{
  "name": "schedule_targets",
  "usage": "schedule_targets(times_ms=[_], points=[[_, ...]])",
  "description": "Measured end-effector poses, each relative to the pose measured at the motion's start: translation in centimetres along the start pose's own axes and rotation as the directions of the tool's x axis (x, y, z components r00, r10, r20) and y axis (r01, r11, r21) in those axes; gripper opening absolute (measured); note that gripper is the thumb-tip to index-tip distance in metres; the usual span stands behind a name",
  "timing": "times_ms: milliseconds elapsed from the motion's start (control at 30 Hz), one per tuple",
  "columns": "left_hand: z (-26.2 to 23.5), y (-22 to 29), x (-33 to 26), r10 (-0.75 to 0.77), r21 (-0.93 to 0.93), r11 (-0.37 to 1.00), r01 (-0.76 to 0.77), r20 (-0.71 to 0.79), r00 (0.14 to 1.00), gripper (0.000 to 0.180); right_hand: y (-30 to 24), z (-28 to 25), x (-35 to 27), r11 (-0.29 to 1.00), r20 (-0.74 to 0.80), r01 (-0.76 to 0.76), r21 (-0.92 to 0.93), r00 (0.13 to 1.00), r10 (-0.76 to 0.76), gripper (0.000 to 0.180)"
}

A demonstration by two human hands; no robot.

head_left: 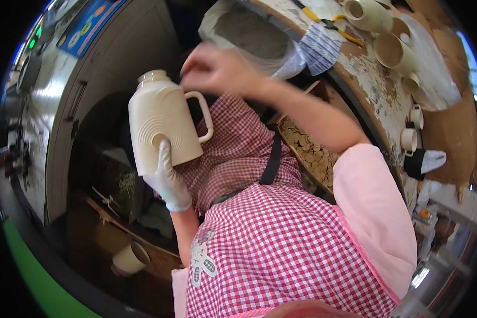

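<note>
A cream jug-shaped vessel with a short ringed neck, a side handle and concentric ridges on its face stands nearly upright, slightly tilted, in front of my lap. My left hand, in a white glove, grips it at the lower end, with the thumb across the ridged face. My bare right hand hovers beside the neck, above the handle. It is smeared by motion, so I cannot make out its fingers or anything in them. A red-and-white checked apron covers my front and lap.
Right of my lap, a box holds many tan flat discs. The worn bench carries yellow-handled pliers, a blue-and-white cloth, cream hollow pieces and small cups. A plastic-lined container lies ahead; another cream vessel sits lower left.
</note>
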State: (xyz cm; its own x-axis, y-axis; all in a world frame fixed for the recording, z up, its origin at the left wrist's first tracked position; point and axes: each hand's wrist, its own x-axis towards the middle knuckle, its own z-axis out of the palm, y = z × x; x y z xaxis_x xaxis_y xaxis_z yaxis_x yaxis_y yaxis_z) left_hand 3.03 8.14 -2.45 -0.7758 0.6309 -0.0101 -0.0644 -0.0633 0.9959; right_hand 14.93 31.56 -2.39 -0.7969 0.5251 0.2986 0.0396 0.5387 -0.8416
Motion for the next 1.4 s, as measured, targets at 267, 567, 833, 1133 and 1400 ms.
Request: schedule_targets(times_ms=[267,567,833,1133,1400], points=[[-2.7,-0.2,0.5,-0.128,-0.255,0.958,0.128,0.018,0.992,0.032,21.2,-29.5,4.1,0.143,-0.011,-0.018,-0.989,0.999,0.054,0.033],[-4.2,3.6,0.1,-0.412,-0.522,0.743,0.418,0.135,0.901,0.043,-2.9,-6.8,2.6,0.746,0.247,-0.477,0.465,0.879,0.408,0.034],[-2.7,5.6,0.6,-0.454,-0.476,0.758,0.447,0.106,0.884,0.046,-9.7,6.0,-1.8,0.983,0.241,0.115,-0.146,0.967,-0.077,0.043],[-2.7,5.1,0.2,-0.453,-0.366,0.813,0.453,0.09,0.887,0.044,-10.7,5.5,-2.3,0.888,0.288,0.18,-0.424,0.956,-0.056,0.06],[-1.5,4.8,0.3,-0.235,-0.199,0.945,0.26,0.143,0.962,0.035,-11.4,5.4,-2.4,0.735,0.278,0.266,-0.624,0.954,-0.109,0.063]])
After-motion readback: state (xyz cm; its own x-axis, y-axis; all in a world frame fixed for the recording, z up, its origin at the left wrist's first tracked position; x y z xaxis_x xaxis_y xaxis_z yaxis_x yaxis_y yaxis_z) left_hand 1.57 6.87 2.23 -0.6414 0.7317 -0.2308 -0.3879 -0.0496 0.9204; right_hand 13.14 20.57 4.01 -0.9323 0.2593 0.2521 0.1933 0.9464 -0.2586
